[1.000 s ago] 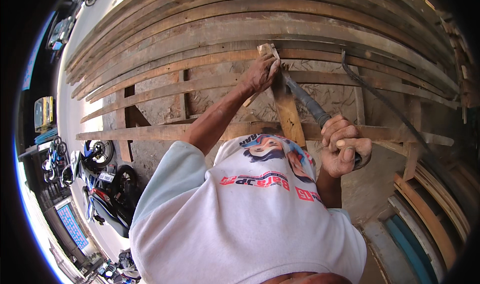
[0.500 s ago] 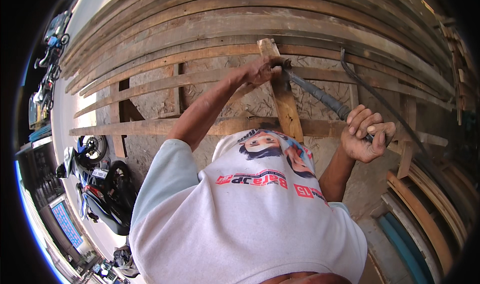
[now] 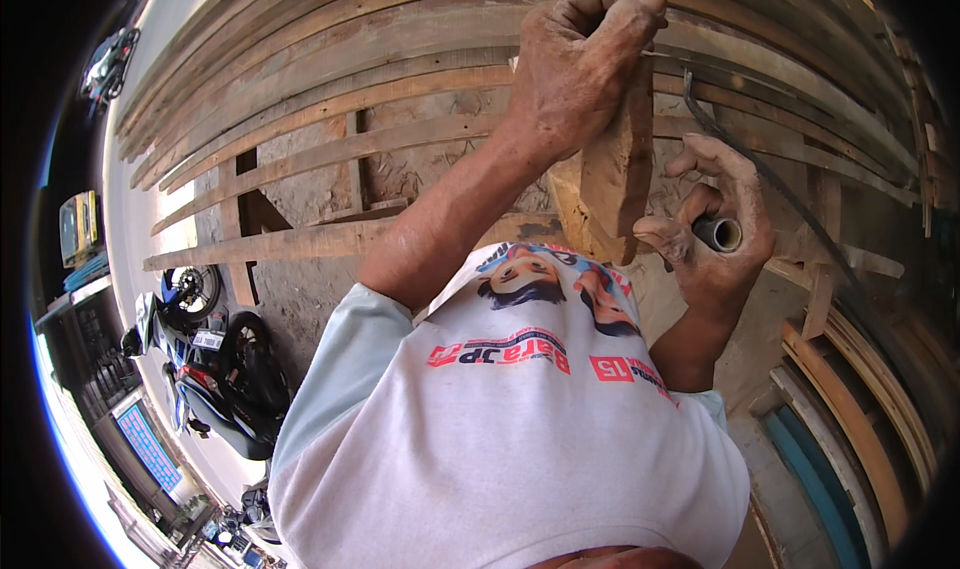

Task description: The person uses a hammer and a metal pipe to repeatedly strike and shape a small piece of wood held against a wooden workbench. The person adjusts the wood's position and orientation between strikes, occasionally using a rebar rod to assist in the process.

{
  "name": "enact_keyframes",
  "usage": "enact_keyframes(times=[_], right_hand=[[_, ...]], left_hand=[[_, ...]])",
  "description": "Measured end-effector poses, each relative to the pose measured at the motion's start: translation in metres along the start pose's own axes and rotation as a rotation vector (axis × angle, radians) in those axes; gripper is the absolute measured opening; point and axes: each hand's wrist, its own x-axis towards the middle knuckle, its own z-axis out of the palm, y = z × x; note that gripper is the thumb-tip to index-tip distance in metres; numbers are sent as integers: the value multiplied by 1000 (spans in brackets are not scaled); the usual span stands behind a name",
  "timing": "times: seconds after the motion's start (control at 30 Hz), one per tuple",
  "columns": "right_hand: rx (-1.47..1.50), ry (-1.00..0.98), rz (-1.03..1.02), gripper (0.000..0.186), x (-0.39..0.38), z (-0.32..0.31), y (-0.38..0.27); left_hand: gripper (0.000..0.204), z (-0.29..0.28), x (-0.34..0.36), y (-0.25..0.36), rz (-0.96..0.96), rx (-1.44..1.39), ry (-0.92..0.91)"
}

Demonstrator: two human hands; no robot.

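Against the curved plank hull, two hands work a wooden block.

Left hand (image 3: 580,64) is a tight fist clamped on the top of the wooden block (image 3: 612,174), which stands upright just in front of the hull planks (image 3: 330,109). Right hand (image 3: 715,219), just right of the block, curls loosely around the end of a grey metal tube (image 3: 717,234), fingers partly spread. Below the block hangs the person's white printed shirt (image 3: 500,439); far left of it, a parked motorcycle (image 3: 215,369).
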Motion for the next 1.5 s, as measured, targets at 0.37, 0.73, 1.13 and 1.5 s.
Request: enact_keyframes(times=[0.37, 0.73, 1.13, 1.5], right_hand=[[-205, 353, 55, 30, -47, -65, 32], [-223, 327, 108, 26, -64, -77, 46], [-239, 451, 173, 29, -87, -111, 57], [-192, 347, 192, 24, -75, -132, 74]], left_hand=[[72, -27, -36, -103, 108, 660, -773], [75, -75, -85, -182, 394, 1246, -1196], [86, -62, -18, -86, -398, 753, -114], [103, -101, -59, -167, -700, 874, 253]])
